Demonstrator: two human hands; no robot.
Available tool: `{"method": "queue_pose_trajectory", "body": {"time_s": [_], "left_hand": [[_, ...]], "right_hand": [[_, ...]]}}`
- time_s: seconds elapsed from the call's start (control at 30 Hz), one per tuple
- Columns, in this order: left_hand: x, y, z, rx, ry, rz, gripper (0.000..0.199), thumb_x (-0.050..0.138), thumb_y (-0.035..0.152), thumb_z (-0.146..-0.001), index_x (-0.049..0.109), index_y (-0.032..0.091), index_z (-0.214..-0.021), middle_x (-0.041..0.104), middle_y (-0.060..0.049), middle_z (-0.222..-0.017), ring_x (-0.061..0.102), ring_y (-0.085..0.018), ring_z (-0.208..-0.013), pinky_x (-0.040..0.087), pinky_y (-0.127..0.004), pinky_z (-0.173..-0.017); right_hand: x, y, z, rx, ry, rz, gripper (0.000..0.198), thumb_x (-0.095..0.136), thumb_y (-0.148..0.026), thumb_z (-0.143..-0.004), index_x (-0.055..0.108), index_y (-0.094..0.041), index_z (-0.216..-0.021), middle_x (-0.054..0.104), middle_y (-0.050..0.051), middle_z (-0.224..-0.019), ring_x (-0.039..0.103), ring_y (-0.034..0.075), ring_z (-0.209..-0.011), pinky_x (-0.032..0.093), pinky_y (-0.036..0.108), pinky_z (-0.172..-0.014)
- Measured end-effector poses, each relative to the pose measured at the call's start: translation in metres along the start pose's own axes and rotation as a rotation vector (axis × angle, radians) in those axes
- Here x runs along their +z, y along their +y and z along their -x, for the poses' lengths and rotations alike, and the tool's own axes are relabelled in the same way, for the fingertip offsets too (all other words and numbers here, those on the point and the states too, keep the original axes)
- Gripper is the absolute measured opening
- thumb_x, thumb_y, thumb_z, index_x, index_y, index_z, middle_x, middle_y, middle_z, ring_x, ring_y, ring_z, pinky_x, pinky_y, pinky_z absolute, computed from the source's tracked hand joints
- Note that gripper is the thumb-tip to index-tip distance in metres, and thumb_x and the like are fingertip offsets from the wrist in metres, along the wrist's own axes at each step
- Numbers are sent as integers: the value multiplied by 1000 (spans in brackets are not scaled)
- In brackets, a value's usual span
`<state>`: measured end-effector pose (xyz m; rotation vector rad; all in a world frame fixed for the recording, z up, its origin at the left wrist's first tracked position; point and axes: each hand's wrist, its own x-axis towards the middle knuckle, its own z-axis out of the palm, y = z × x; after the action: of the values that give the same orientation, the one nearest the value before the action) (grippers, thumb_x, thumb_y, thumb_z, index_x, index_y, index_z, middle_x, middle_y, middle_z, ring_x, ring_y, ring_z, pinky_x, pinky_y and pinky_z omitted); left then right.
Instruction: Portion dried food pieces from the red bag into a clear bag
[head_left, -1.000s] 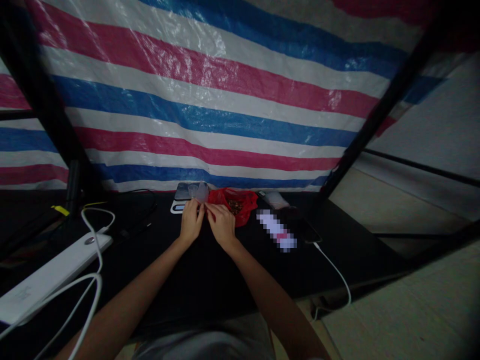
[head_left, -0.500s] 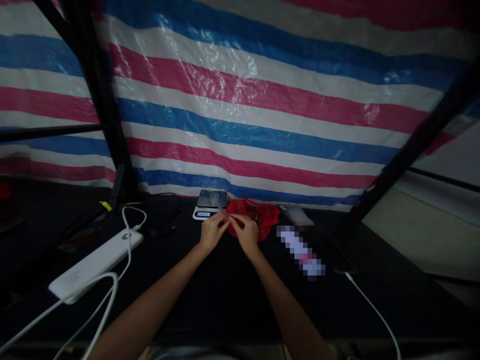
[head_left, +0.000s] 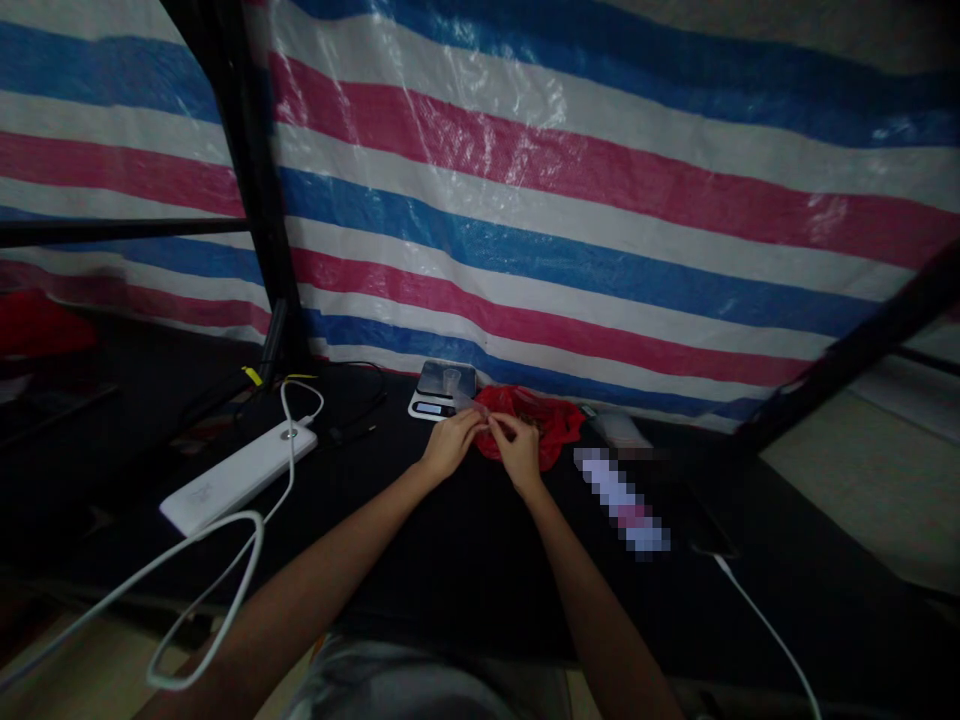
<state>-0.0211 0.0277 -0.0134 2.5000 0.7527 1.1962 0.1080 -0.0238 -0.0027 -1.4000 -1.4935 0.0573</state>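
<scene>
Left hand (head_left: pixel 448 447) and right hand (head_left: pixel 516 449) meet on black table (head_left: pixel 450 560), fingertips pinched together on small clear item between them, too small and dim to identify; red bag (head_left: pixel 541 425) lies open just behind right hand, brownish bits inside; scale (head_left: pixel 442 389) behind left hand carries small clear cup (head_left: pixel 451 380), contents not discernible; white power strip (head_left: pixel 238 476) well left.

A: What is the small clear bag (head_left: pixel 474 408) like?
B: Thin, transparent, hard to see. It is pinched between both hands, just above the black desk (head_left: pixel 450 560), near its far edge.
</scene>
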Motion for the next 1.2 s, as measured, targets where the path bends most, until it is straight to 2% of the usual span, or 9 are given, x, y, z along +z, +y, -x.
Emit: {"method": "queue_pose_trajectory", "body": {"time_s": [0.13,0.27,0.47,0.77,0.87,0.97,1.03,1.1,1.2], "left_hand": [[1,2,0,-8,-17,-39,23,32,25,-89,54,19,-93,59,-3,-91,57,-13,-82,43,-23,-71],[-1,9,1,-36,-1,-159,23,35,27,-87,54,18,-81,59,-2,-79,56,-13,-71,40,-22,-63],[-6,14,2,-99,134,-272,18,38,22,-83,51,17,-72,54,-1,-68,52,-12,-64,35,-22,-59],[-4,15,5,-114,24,-126,16,40,31,-82,44,19,-72,48,4,-59,48,-10,-52,32,-21,-52],[-1,14,7,-126,77,-151,14,40,29,-82,45,18,-74,48,4,-58,49,-10,-52,33,-21,-52],[1,12,8,-213,205,-195,13,42,28,-80,47,17,-86,50,3,-59,51,-11,-52,36,-21,-53],[2,12,7,-203,270,-221,18,43,26,-79,47,16,-94,53,0,-66,54,-13,-59,40,-23,-58],[0,14,5,-100,272,-253,23,44,23,-77,47,15,-99,57,-5,-83,56,-16,-78,43,-30,-73],[-7,23,3,70,179,-304,32,45,19,-74,46,16,-106,49,-10,-113,44,-23,-108,24,-47,-99]], "right_hand": [[1,1,1,46,19,63,20,50,-30,-76,66,-19,-80,68,2,-72,61,15,-60,47,24,-61],[4,-4,3,96,28,171,17,51,-33,-74,65,-22,-75,67,0,-67,61,15,-61,46,24,-60],[0,-1,-3,235,91,205,14,54,-32,-70,63,-22,-72,63,-1,-59,59,15,-57,43,24,-55],[-1,-17,8,-90,40,141,15,46,-29,-77,57,-19,-82,61,1,-73,55,11,-59,42,21,-58],[-3,-19,9,-68,68,213,16,46,-28,-78,56,-20,-86,62,1,-75,56,12,-61,42,22,-60],[-6,-16,5,39,109,295,17,47,-26,-75,55,-21,-90,63,0,-76,56,13,-61,41,24,-61],[-8,-14,3,108,134,309,18,49,-25,-73,55,-21,-90,63,-1,-75,56,13,-59,41,24,-60],[-9,-11,0,129,125,278,16,49,-26,-73,55,-21,-87,63,-1,-72,55,13,-57,41,24,-59],[-10,-7,-2,123,68,212,14,48,-27,-74,59,-21,-81,64,-1,-73,56,12,-56,42,24,-60]]}}
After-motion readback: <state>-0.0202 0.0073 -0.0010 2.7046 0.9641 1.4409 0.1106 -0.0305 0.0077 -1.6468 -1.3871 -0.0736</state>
